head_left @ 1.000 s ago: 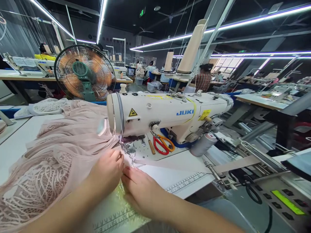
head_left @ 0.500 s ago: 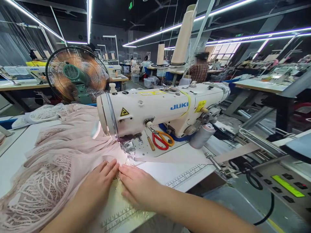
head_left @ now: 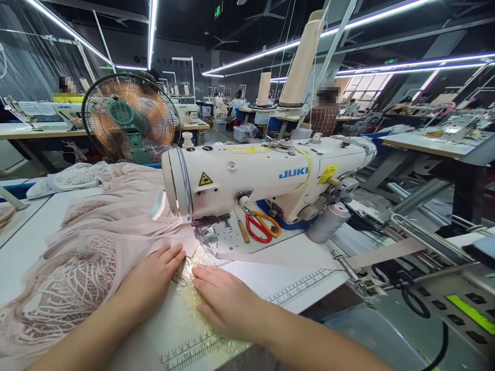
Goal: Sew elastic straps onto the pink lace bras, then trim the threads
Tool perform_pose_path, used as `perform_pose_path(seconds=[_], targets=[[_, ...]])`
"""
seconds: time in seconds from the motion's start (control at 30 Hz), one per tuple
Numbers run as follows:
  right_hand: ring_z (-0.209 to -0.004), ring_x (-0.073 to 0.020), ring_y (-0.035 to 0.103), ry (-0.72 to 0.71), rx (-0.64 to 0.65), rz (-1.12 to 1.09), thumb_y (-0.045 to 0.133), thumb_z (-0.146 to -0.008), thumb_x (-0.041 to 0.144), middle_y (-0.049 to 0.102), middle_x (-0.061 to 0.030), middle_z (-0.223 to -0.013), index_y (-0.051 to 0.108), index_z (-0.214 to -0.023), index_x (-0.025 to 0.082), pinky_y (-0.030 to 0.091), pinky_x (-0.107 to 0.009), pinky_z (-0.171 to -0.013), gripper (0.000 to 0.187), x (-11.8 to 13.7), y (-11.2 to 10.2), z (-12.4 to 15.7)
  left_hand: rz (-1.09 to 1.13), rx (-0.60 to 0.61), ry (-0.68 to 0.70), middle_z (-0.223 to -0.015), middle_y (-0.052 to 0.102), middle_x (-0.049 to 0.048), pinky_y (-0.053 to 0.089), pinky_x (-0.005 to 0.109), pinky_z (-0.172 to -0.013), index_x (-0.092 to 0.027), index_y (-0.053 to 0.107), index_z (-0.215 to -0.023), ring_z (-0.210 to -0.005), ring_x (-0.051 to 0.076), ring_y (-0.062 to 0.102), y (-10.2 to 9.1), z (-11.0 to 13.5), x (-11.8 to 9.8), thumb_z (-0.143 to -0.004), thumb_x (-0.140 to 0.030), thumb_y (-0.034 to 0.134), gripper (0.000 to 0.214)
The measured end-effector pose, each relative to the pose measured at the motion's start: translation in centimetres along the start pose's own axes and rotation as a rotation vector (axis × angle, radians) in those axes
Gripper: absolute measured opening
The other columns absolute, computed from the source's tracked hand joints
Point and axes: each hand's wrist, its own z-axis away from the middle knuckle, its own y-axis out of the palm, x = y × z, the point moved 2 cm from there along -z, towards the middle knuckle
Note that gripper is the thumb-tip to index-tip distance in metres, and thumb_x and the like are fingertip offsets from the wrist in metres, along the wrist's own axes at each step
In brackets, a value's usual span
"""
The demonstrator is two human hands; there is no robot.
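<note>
A white Juki sewing machine (head_left: 266,175) stands on the table, its presser foot (head_left: 207,236) just ahead of my hands. Pale pink fabric with lace panels (head_left: 96,237) spreads to the left and runs under the needle. My left hand (head_left: 152,281) lies flat on the fabric's edge, fingers stretched toward the foot. Flat beside it is my right hand (head_left: 224,301), fingers extended on crinkled clear film (head_left: 193,288) over the table's printed ruler. A pink strip (head_left: 278,256) feeds in from the right.
Red and orange scissors (head_left: 260,226) and a wooden-handled tool lie under the machine arm, a grey thread cone (head_left: 328,222) beside them. A fan (head_left: 131,118) stands behind the fabric. A control panel (head_left: 460,309) sits at right. Other people work at distant tables.
My hands have drawn back from the presser foot and flattened; the left hand has let go of its pinch on the fabric edge. The view shifted slightly.
</note>
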Motion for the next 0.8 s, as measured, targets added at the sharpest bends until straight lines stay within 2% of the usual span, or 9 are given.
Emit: perform_pose_path(seconds=[0.17,0.3,0.43,0.5,0.57,0.63,0.67,0.73,0.8], targets=[[-0.13,-0.025,0.042,-0.016,-0.036,-0.008,0.048,-0.09,0.027,0.05,-0.015,-0.138,0.056,-0.124,0.005,0.029,-0.036,-0.114,0.04,-0.1,0.5,0.1,0.027,-0.014,-0.026,-0.139,0.053,0.0094,0.044,0.042,-0.104,-0.016,0.057,-0.129,-0.129,0.027,0.048,-0.6,-0.9,0.6,-0.079,0.0,0.038,0.056],[-0.127,-0.0252,0.045,-0.034,-0.075,-0.004,0.047,-0.09,0.026,0.053,-0.0151,-0.135,0.057,-0.121,0.006,0.032,-0.037,-0.112,0.038,-0.4,0.3,0.0,0.009,0.037,-0.062,-0.142,0.049,0.0098,0.042,0.045,-0.106,-0.014,0.053,-0.132,-0.131,0.028,0.045,-0.8,-1.4,0.9,-0.08,0.0,0.038,0.057],[-0.12,-0.0243,0.051,-0.085,-0.205,0.009,0.046,-0.089,0.024,0.057,-0.0152,-0.128,0.058,-0.114,0.009,0.04,-0.037,-0.105,0.032,0.5,-0.2,0.1,-0.011,0.019,-0.098,-0.142,0.05,0.0095,0.044,0.043,-0.103,-0.017,0.054,-0.132,-0.13,0.027,0.046,-1.0,-1.8,1.2,-0.081,-0.002,0.037,0.056],[-0.111,-0.0218,0.056,-0.141,-0.257,0.007,0.046,-0.089,0.027,0.062,-0.0136,-0.12,0.057,-0.112,0.011,0.045,-0.035,-0.099,0.03,2.0,1.1,0.1,-0.018,0.005,-0.11,-0.141,0.051,0.0092,0.044,0.042,-0.102,-0.018,0.055,-0.131,-0.13,0.026,0.046,-1.1,-2.0,1.2,-0.082,-0.003,0.037,0.055],[-0.092,-0.0178,0.061,-0.234,-0.27,0.039,0.05,-0.088,0.035,0.066,-0.0075,-0.104,0.057,-0.105,0.016,0.051,-0.029,-0.084,0.026,4.1,3.8,-0.1,-0.026,-0.006,-0.11,-0.14,0.052,0.0094,0.044,0.041,-0.103,-0.017,0.056,-0.129,-0.128,0.025,0.047,-1.1,-2.0,1.2,-0.082,-0.002,0.036,0.054],[-0.066,-0.0158,0.06,-0.327,-0.349,0.183,0.053,-0.087,0.042,0.066,0.0001,-0.083,0.056,-0.09,0.023,0.049,-0.027,-0.056,0.019,6.1,7.1,-0.4,-0.046,-0.017,-0.1,-0.138,0.054,0.0113,0.044,0.04,-0.102,-0.015,0.058,-0.127,-0.126,0.025,0.05,-1.0,-1.7,0.9,-0.08,-0.001,0.036,0.053],[-0.059,-0.0165,0.057,-0.334,-0.401,0.247,0.055,-0.086,0.042,0.064,0.0015,-0.075,0.055,-0.086,0.025,0.045,-0.027,-0.048,0.018,6.9,8.6,-0.6,-0.067,-0.023,-0.091,-0.136,0.055,0.0126,0.045,0.04,-0.102,-0.013,0.059,-0.126,-0.124,0.025,0.052,-1.1,-1.3,0.8,-0.08,-0.001,0.036,0.053],[-0.052,-0.0172,0.051,-0.255,-0.499,0.362,0.06,-0.08,0.035,0.057,0.0009,-0.063,0.054,-0.078,0.023,0.038,-0.027,-0.043,0.014,7.8,10.2,-0.8,-0.138,-0.058,-0.074,-0.134,0.057,0.0139,0.047,0.041,-0.099,-0.011,0.06,-0.124,-0.123,0.027,0.052,-1.2,0.4,0.5,-0.081,-0.002,0.036,0.051],[-0.051,-0.0175,0.049,-0.192,-0.513,0.416,0.064,-0.073,0.031,0.053,-0.0011,-0.059,0.052,-0.07,0.02,0.037,-0.028,-0.043,0.016,8.1,9.9,-0.5,-0.23,-0.141,-0.059,-0.133,0.058,0.0133,0.046,0.042,-0.098,-0.013,0.06,-0.124,-0.122,0.029,0.053,-1.6,3.2,0.2,-0.082,-0.005,0.035,0.049]])
